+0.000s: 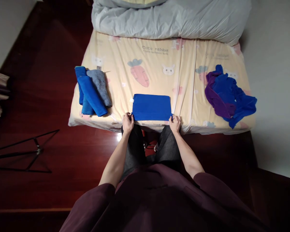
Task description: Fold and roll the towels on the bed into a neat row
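Note:
A blue towel lies flat as a rectangle near the front edge of the bed, with a small white tag at its left side. My left hand pinches its near left corner. At the near right corner, my right hand grips the cloth between thumb and fingers. Off to the left, rolled blue towels rest in a pile with a grey towel. On the right side lies a crumpled heap of blue cloth and purple cloth.
The bed sheet is pale yellow with carrots and rabbits. A grey quilt is bunched along the far side. Black tripod legs stand on the dark red floor at left. A wall borders the right.

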Demonstrator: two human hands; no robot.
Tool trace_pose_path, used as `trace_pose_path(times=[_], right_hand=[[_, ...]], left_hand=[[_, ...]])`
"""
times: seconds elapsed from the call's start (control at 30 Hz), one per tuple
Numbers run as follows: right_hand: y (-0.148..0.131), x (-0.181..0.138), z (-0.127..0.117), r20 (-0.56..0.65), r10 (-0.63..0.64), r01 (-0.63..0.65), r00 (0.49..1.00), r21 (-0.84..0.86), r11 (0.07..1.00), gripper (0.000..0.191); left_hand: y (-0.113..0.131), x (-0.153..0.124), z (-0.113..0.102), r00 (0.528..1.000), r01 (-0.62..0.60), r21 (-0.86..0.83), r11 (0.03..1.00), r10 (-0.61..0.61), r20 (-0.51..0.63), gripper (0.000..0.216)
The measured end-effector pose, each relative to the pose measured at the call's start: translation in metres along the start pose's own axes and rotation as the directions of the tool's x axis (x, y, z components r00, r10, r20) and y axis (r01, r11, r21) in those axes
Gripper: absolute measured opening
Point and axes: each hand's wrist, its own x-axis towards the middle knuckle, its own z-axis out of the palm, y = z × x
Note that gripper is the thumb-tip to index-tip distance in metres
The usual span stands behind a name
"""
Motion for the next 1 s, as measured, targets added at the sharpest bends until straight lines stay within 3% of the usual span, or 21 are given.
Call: trace_pose_path(times=[0.27,0.37,0.53,0.77,1.0], right_hand=[[-0.006,-0.002,-0.004,-0.006,-0.056,0.055,0.998,-0.085,0.995,0.019],[-0.007,-0.004,-0.004,0.018,-0.103,0.105,0.994,-0.142,0.984,0.026],[-0.006,-0.004,-0.005,0.131,-0.198,0.215,0.971,-0.133,0.968,0.037],[-0.013,-0.003,-0.015,0.185,-0.153,0.167,0.971,-0.059,0.984,0.041],[-0.020,-0.013,-0.018,0.220,-0.114,0.140,0.969,-0.106,0.984,0.053]], left_hand=[[0.000,0.002,-0.002,0.993,-0.116,0.029,0.993,0.117,-0.025,0.019],[0.003,0.001,-0.004,0.985,-0.167,0.010,0.986,0.166,0.056,0.024],[0.005,0.001,-0.007,0.981,-0.138,-0.019,0.990,0.139,0.136,0.037],[0.007,-0.002,-0.008,0.984,-0.112,-0.012,0.994,0.113,0.140,0.040],[0.010,-0.007,-0.013,0.960,-0.167,0.096,0.981,0.140,0.242,0.068]])
